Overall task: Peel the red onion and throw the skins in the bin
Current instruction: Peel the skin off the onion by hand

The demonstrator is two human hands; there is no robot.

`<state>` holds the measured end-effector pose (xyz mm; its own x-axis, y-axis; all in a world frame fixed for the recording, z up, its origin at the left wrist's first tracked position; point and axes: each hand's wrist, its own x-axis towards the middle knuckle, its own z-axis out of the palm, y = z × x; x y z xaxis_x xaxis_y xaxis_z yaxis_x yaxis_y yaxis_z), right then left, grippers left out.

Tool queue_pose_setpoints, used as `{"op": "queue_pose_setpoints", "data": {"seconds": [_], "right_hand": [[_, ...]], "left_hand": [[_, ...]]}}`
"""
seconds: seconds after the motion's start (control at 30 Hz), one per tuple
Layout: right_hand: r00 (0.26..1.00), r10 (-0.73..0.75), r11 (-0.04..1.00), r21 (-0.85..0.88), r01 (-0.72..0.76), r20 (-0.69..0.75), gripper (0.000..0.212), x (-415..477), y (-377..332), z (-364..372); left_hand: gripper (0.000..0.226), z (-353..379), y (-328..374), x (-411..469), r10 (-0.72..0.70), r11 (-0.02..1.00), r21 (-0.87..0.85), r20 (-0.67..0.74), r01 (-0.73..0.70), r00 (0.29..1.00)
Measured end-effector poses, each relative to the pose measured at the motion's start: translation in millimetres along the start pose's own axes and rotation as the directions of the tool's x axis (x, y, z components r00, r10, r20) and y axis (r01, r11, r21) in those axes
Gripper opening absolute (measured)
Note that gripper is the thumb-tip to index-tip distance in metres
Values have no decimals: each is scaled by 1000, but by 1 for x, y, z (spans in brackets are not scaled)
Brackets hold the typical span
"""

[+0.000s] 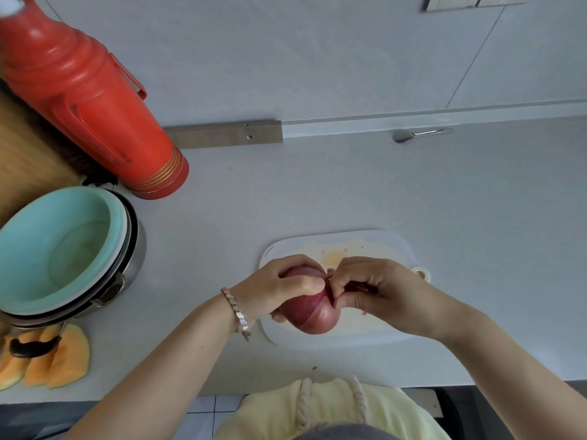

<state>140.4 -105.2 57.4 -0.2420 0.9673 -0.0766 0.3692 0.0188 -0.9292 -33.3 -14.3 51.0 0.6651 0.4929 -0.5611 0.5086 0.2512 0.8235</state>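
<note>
A red onion (313, 315) is held just above a white cutting board (365, 246) near the counter's front edge. My left hand (279, 287) grips the onion from the left, thumb lying across its top. My right hand (378, 292) is at the onion's right end, its fingers curled and pinching a strip of dark red skin (331, 276) at the tip. Most of the onion's upper half is hidden by the two hands. No bin is in view.
A tall red thermos (85, 100) stands at the back left. A stack of pots with a mint-green bowl (60, 249) sits at the left. Melon slices (60, 360) lie at the front left with a dark handle across them. A metal spoon (413, 134) lies by the wall.
</note>
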Motion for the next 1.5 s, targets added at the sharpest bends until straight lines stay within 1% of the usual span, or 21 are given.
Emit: {"op": "queue_pose_setpoints", "data": {"seconds": [0.07, 0.13, 0.17, 0.23, 0.3, 0.33, 0.37, 0.4, 0.5, 0.6, 0.63, 0.7, 0.77, 0.9, 1.0, 1.07, 1.17, 1.23, 1.33, 1.4, 1.5], "right_hand": [[996, -23, 999, -39, 19, -88, 14, -1, 2, 1], [982, -17, 1000, -9, 16, -190, 13, -2, 4, 4], [969, 2, 999, 46, 9, -248, 13, -3, 4, 6], [930, 91, 965, 262, 6, -355, 13, -5, 3, 10], [892, 205, 875, 484, 18, -403, 16, -5, 2, 15], [880, 250, 833, 552, 17, -404, 18, -4, 2, 17], [873, 280, 808, 590, 10, -398, 20, -2, 3, 20], [872, 296, 805, 593, -8, -390, 23, 0, 2, 22], [876, 287, 892, 442, -97, -387, 34, 4, 2, 25], [869, 275, 933, 331, -139, -412, 41, 5, -1, 24], [871, 259, 943, 303, -136, -417, 40, 5, -3, 23], [889, 195, 969, 224, -108, -414, 32, 4, -5, 21], [916, 134, 987, 129, -92, -378, 25, 4, -5, 18], [940, 68, 998, 14, -67, -334, 31, 5, 0, 13], [942, 19, 996, -80, -49, -335, 27, 4, 0, 10], [950, 33, 993, -97, -66, -311, 24, 4, -1, 10], [968, 69, 993, -78, -90, -242, 25, 5, -1, 9], [965, 61, 995, -59, -78, -255, 26, 4, -1, 8], [953, 34, 996, -66, -56, -301, 28, 5, -1, 9], [950, 12, 996, -78, -38, -311, 23, 6, -1, 9], [951, 28, 998, -52, -46, -308, 18, 6, -1, 9]], "left_hand": [[40, 1, -2, 0, -35, 995, -94, -46, 30, 998], [52, 3, -6, 2, -57, 972, -235, -115, 28, 992], [58, 5, -7, 4, -81, 951, -307, -158, 29, 984], [60, 9, -9, 6, -137, 909, -416, -237, 27, 962], [58, 12, -10, 7, -143, 901, -434, -313, -7, 939], [57, 13, -11, 7, -132, 912, -409, -347, -23, 928], [55, 14, -11, 6, -117, 925, -378, -369, -34, 922], [52, 15, -10, 5, -103, 936, -351, -378, -39, 920], [43, 17, -4, 2, -63, 957, -285, -368, -48, 928], [31, 15, -1, 1, -53, 972, -233, -351, -32, 935], [34, 15, 0, 1, -55, 976, -216, -350, -23, 935], [43, 14, 1, 1, -53, 984, -178, -349, -10, 935], [44, 14, 3, 1, -50, 987, -161, -337, -5, 940], [25, 11, 6, 1, -51, 994, -110, -309, 18, 950], [22, 10, 8, 1, -49, 997, -79, -291, 26, 955], [25, 11, 9, 1, -54, 997, -62, -293, 37, 955], [35, 11, 9, 0, -57, 998, -26, -289, 52, 956], [37, 9, 9, 0, -57, 998, -5, -282, 58, 958], [34, 8, 10, 0, -58, 998, -9, -275, 58, 960], [35, 8, 11, 0, -60, 998, -18, -281, 57, 958], [34, 8, 11, -2, -58, 998, -14, -287, 56, 956]]}}
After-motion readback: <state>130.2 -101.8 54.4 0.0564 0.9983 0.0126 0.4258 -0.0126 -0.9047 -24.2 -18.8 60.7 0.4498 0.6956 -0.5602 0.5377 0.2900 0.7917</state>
